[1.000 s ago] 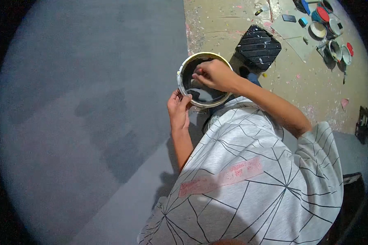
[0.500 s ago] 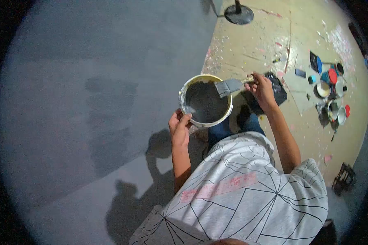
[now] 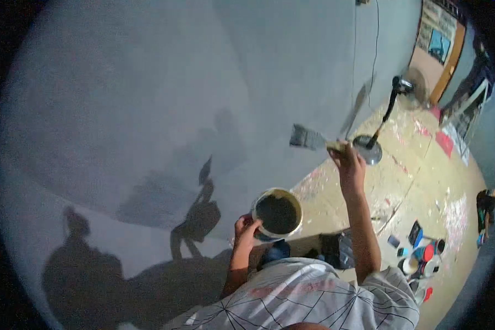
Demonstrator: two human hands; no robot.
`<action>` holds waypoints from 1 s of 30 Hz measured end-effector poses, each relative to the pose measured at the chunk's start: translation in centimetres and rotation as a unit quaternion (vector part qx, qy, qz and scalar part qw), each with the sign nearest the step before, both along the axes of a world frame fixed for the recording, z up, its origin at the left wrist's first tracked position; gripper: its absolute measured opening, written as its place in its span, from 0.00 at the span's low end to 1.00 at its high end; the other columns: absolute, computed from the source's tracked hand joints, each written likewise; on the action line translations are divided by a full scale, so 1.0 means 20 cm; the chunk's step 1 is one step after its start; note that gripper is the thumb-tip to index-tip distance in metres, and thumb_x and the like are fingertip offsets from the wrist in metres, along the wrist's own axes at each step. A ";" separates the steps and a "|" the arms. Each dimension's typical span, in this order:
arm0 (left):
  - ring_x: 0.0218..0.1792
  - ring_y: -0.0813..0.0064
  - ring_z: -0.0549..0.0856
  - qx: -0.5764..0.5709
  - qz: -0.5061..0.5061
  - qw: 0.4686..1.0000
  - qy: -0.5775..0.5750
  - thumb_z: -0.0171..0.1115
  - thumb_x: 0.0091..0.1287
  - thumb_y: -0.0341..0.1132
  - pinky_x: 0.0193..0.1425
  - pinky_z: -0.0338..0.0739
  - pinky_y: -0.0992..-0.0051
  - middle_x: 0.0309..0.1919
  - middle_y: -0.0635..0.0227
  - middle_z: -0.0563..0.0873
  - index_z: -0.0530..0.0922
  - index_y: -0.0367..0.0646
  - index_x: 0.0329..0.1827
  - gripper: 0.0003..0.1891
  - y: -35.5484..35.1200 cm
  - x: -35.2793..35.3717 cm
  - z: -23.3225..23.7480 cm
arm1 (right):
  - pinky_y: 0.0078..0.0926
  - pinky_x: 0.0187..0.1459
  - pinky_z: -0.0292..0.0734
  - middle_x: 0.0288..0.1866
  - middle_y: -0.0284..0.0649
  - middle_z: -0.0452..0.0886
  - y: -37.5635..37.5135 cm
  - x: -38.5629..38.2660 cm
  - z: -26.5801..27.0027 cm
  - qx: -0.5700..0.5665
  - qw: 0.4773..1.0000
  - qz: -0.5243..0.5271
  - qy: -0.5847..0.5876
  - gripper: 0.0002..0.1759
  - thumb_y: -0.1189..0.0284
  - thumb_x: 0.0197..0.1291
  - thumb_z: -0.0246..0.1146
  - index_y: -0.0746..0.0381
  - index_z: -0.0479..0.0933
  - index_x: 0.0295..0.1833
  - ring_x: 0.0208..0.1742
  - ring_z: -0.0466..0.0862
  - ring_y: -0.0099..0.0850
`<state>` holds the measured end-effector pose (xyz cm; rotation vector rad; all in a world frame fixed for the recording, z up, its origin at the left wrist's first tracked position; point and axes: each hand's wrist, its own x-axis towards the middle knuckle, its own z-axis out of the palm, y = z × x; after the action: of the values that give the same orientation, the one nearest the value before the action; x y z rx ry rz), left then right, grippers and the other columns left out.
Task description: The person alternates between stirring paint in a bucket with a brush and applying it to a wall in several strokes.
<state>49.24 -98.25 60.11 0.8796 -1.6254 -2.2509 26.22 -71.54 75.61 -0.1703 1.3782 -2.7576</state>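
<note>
In my left hand [image 3: 246,230] is the rim of a paint bucket [image 3: 299,219], thumb over the edge and fingers around the outside. Dark grey paint [image 3: 276,213] shows inside it. My right hand [image 3: 347,159] is raised, closed round the handle of a wide paintbrush [image 3: 308,137]. Grey paint coats the bristles, which point left toward the grey wall [image 3: 148,99]. The brush is apart from the bucket, farther up in the view. Shadows of my head, the bucket and the brush fall on the wall.
A standing fan [image 3: 368,148] is on the paint-spattered floor [image 3: 407,181] ahead. Paint cans [image 3: 426,254], several together, sit at lower right near a black-and-blue tray [image 3: 416,233]. A black bag [image 3: 344,250] lies by my legs. Another person [image 3: 485,209] is at the far right.
My right hand has lifted the brush from over the bucket's rim, up and away toward the wall. The view has tilted up, showing more wall, the fan and the far end of the room.
</note>
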 end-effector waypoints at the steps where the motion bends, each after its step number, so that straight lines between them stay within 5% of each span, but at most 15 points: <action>1: 0.35 0.74 0.83 0.002 0.012 1.000 0.004 0.75 0.55 0.27 0.38 0.77 0.72 0.34 0.70 0.84 0.81 0.39 0.44 0.14 -0.08 0.01 -0.08 | 0.31 0.58 0.83 0.51 0.50 0.85 -0.09 -0.08 0.15 0.018 0.998 -0.018 0.064 0.25 0.60 0.76 0.58 0.75 0.78 0.57 0.51 0.87 0.34; 5: 0.35 0.72 0.84 -0.082 0.075 0.990 -0.084 0.75 0.54 0.27 0.38 0.79 0.70 0.37 0.64 0.85 0.80 0.36 0.46 0.18 -0.30 0.06 -0.18 | 0.29 0.59 0.81 0.53 0.46 0.86 -0.36 -0.28 0.76 0.092 0.957 -0.030 0.273 0.16 0.71 0.75 0.59 0.74 0.80 0.57 0.54 0.86 0.31; 8: 0.30 0.71 0.85 -0.129 0.110 0.983 -0.065 0.76 0.55 0.30 0.29 0.79 0.72 0.37 0.63 0.86 0.80 0.37 0.43 0.15 -0.47 0.17 -0.50 | 0.26 0.56 0.82 0.53 0.40 0.88 -0.53 -0.35 1.08 0.254 0.847 -0.083 0.459 0.13 0.80 0.70 0.62 0.66 0.82 0.58 0.53 0.87 0.29; 10: 0.27 0.71 0.84 -0.006 0.153 0.986 -0.070 0.75 0.55 0.31 0.26 0.78 0.74 0.31 0.65 0.85 0.81 0.40 0.39 0.13 -0.47 0.22 -0.35 | 0.25 0.52 0.83 0.54 0.38 0.88 -0.63 -0.38 1.29 0.305 0.732 -0.150 0.590 0.19 0.85 0.64 0.64 0.60 0.83 0.58 0.51 0.87 0.27; 11: 0.26 0.71 0.84 -0.005 0.183 0.982 -0.048 0.75 0.55 0.31 0.25 0.78 0.73 0.30 0.65 0.85 0.81 0.40 0.37 0.11 -0.49 0.21 -0.38 | 0.25 0.52 0.83 0.54 0.38 0.88 -0.67 -0.38 1.39 0.310 0.726 -0.146 0.597 0.19 0.85 0.64 0.64 0.60 0.83 0.58 0.51 0.87 0.27; 12: 0.24 0.71 0.83 -0.005 0.215 0.976 -0.027 0.74 0.54 0.30 0.25 0.78 0.72 0.28 0.65 0.84 0.81 0.40 0.35 0.10 -0.51 0.25 -0.45 | 0.25 0.51 0.84 0.55 0.39 0.87 -0.71 -0.38 1.46 0.309 0.699 -0.169 0.622 0.18 0.85 0.64 0.65 0.61 0.83 0.58 0.51 0.87 0.27; 13: 0.24 0.71 0.83 0.044 0.230 0.969 -0.077 0.74 0.54 0.30 0.23 0.78 0.71 0.27 0.64 0.84 0.80 0.38 0.36 0.11 -0.65 0.26 -0.83 | 0.25 0.49 0.85 0.56 0.39 0.87 -0.75 -0.40 1.51 0.306 0.673 -0.191 0.645 0.18 0.85 0.63 0.65 0.61 0.83 0.58 0.50 0.87 0.27; 16: 0.22 0.71 0.82 0.030 0.194 0.972 -0.127 0.74 0.53 0.29 0.22 0.78 0.71 0.27 0.64 0.84 0.81 0.38 0.34 0.10 -0.71 0.28 -0.79 | 0.25 0.50 0.86 0.57 0.42 0.86 -0.83 -0.44 1.53 0.286 0.631 -0.179 0.698 0.17 0.87 0.63 0.63 0.64 0.82 0.57 0.52 0.88 0.29; 20: 0.22 0.70 0.83 0.010 0.257 0.962 -0.086 0.75 0.52 0.29 0.23 0.78 0.69 0.26 0.61 0.84 0.81 0.35 0.29 0.09 -0.60 0.26 -0.59 | 0.29 0.47 0.88 0.62 0.42 0.83 -0.80 -0.58 0.87 0.435 0.526 -0.084 0.726 0.23 0.84 0.63 0.63 0.62 0.75 0.65 0.50 0.88 0.34; 22: 0.22 0.70 0.84 -0.021 0.202 0.977 -0.058 0.76 0.53 0.29 0.22 0.77 0.68 0.26 0.61 0.85 0.81 0.34 0.32 0.10 -0.60 0.21 -0.47 | 0.29 0.49 0.88 0.60 0.43 0.84 -0.68 -0.51 0.49 0.506 0.656 0.145 0.541 0.23 0.86 0.62 0.61 0.62 0.76 0.63 0.51 0.88 0.34; 23: 0.22 0.70 0.83 -0.051 0.180 0.981 -0.060 0.76 0.53 0.29 0.23 0.77 0.68 0.27 0.61 0.85 0.82 0.35 0.32 0.11 -0.58 0.20 -0.41 | 0.30 0.48 0.88 0.58 0.43 0.85 -0.68 -0.50 0.42 0.466 0.567 0.080 0.675 0.23 0.86 0.63 0.60 0.60 0.77 0.63 0.49 0.89 0.33; 26: 0.19 0.71 0.82 -0.088 0.181 0.979 -0.040 0.76 0.54 0.29 0.24 0.77 0.70 0.26 0.62 0.85 0.82 0.36 0.34 0.10 -0.59 0.19 -0.71 | 0.35 0.50 0.84 0.51 0.43 0.86 -0.72 -0.55 0.62 0.495 0.580 0.069 0.644 0.23 0.84 0.62 0.58 0.58 0.77 0.62 0.51 0.87 0.41; 28: 0.23 0.74 0.83 0.077 0.180 0.979 0.047 0.76 0.56 0.31 0.27 0.78 0.71 0.28 0.64 0.85 0.83 0.38 0.35 0.10 -0.55 0.14 -0.71 | 0.34 0.48 0.85 0.51 0.43 0.87 -0.77 -0.62 0.94 0.527 0.542 -0.074 0.651 0.21 0.85 0.65 0.55 0.61 0.79 0.61 0.47 0.88 0.37; 29: 0.28 0.75 0.84 0.162 0.171 0.965 -0.116 0.75 0.58 0.33 0.29 0.80 0.72 0.30 0.67 0.85 0.83 0.40 0.36 0.10 -0.57 0.13 -0.82 | 0.33 0.46 0.85 0.53 0.42 0.87 -0.81 -0.58 1.10 0.434 0.605 -0.103 0.659 0.19 0.85 0.67 0.55 0.61 0.80 0.60 0.46 0.88 0.34; 30: 0.28 0.75 0.84 0.167 0.173 0.964 -0.113 0.75 0.58 0.33 0.29 0.80 0.72 0.30 0.67 0.85 0.83 0.40 0.36 0.10 -0.57 0.10 -0.95 | 0.31 0.44 0.85 0.55 0.41 0.87 -0.86 -0.54 1.25 0.332 0.662 -0.131 0.660 0.18 0.85 0.68 0.56 0.61 0.82 0.59 0.46 0.88 0.32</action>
<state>51.26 -109.61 41.09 1.4271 -1.0667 -2.2631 15.44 -88.65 100.56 -2.3533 2.6012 -1.7272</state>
